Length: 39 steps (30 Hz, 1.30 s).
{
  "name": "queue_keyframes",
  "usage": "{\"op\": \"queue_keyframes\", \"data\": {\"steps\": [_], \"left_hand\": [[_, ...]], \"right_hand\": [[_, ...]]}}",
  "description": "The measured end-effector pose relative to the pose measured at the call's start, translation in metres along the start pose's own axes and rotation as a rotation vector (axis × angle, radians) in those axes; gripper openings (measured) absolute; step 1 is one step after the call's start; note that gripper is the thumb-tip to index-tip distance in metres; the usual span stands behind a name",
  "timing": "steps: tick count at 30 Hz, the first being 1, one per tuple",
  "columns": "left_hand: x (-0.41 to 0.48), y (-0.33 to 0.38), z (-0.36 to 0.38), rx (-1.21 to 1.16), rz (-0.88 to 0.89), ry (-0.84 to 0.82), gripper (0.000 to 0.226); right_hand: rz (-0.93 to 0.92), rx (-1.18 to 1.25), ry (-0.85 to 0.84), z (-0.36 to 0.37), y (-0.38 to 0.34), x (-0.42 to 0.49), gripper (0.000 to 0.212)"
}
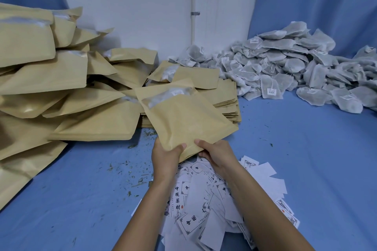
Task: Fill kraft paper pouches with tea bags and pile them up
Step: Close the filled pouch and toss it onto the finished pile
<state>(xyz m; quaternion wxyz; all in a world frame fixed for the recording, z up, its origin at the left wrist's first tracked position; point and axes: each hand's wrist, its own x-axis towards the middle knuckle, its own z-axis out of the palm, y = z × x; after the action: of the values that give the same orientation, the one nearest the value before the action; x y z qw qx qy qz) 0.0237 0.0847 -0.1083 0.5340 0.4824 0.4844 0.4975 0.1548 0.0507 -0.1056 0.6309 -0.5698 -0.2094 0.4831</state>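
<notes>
A kraft paper pouch [183,116] is held tilted above the blue table, its open mouth facing away and white tea bags showing inside. My left hand [166,156] grips its near left corner, thumb on top. My right hand [216,154] grips the near right corner the same way. A big heap of filled pouches [51,79] lies at the left. Behind the held pouch a flat stack of empty pouches [226,100] sits with one filled pouch on it. Loose tea bags [285,65] are heaped at the back right.
White printed paper labels [204,206] are scattered under my forearms at the front. Bits of dried herb [130,171] litter the blue cloth [306,149] in front of the pouch heap. A white wall with a pipe [193,6] stands behind.
</notes>
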Motion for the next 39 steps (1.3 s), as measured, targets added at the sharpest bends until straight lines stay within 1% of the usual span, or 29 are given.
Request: {"op": "queue_keyframes", "data": {"steps": [5, 7, 10, 13, 14, 16, 17, 19, 20, 21, 24, 25, 28, 30, 32, 35, 39], "left_hand": [[-0.003, -0.002, 0.002, -0.050, 0.002, -0.002, 0.035], [-0.003, -0.002, 0.004, -0.072, -0.012, -0.025, 0.034], [-0.002, -0.003, 0.007, -0.066, -0.038, -0.057, 0.033], [0.001, -0.005, 0.008, -0.097, -0.077, -0.069, 0.034], [0.001, -0.005, 0.008, -0.109, -0.095, -0.074, 0.034], [0.001, -0.005, 0.010, -0.150, -0.135, -0.083, 0.032], [0.001, -0.006, 0.011, -0.175, -0.154, -0.084, 0.032], [0.002, -0.006, 0.011, -0.195, -0.170, -0.085, 0.032], [0.003, -0.006, 0.011, -0.199, -0.174, -0.083, 0.032], [0.003, -0.006, 0.010, -0.205, -0.179, -0.079, 0.032], [0.001, -0.007, 0.013, -0.205, -0.205, -0.104, 0.027], [-0.001, -0.008, 0.014, -0.207, -0.215, -0.122, 0.026], [-0.002, -0.009, 0.015, -0.217, -0.231, -0.145, 0.024], [-0.002, -0.006, 0.013, -0.224, -0.203, -0.142, 0.026], [0.000, -0.002, 0.010, -0.193, -0.169, -0.114, 0.028], [0.005, -0.001, 0.003, -0.063, -0.110, -0.095, 0.031], [0.004, -0.002, -0.001, -0.005, -0.078, -0.108, 0.031]], "right_hand": [[-0.050, -0.058, 0.022, 0.003, -0.001, -0.002, 0.014], [-0.031, -0.053, -0.007, 0.004, -0.001, -0.005, 0.017], [-0.014, -0.128, -0.033, 0.007, 0.001, -0.010, 0.035], [-0.040, -0.139, -0.017, 0.009, 0.002, -0.009, 0.041], [-0.030, -0.111, -0.038, 0.010, 0.001, -0.011, 0.038], [-0.002, -0.085, -0.131, 0.014, 0.004, -0.014, 0.026], [0.002, -0.096, -0.160, 0.016, 0.007, -0.014, 0.027], [-0.022, -0.121, -0.161, 0.019, 0.008, -0.017, 0.036], [-0.035, -0.122, -0.154, 0.019, 0.009, -0.018, 0.036], [-0.049, -0.114, -0.163, 0.020, 0.011, -0.017, 0.030], [-0.046, -0.070, -0.220, 0.027, 0.014, -0.023, 0.002], [-0.045, -0.064, -0.223, 0.030, 0.017, -0.024, 0.009], [-0.029, -0.086, -0.189, 0.035, 0.019, -0.026, 0.014], [0.001, -0.071, -0.217, 0.035, 0.016, -0.023, 0.020], [-0.022, -0.067, -0.185, 0.031, 0.011, -0.019, 0.020], [-0.085, -0.031, -0.016, 0.015, 0.000, -0.006, 0.014], [-0.036, -0.008, -0.033, 0.005, -0.003, -0.001, 0.015]]}}
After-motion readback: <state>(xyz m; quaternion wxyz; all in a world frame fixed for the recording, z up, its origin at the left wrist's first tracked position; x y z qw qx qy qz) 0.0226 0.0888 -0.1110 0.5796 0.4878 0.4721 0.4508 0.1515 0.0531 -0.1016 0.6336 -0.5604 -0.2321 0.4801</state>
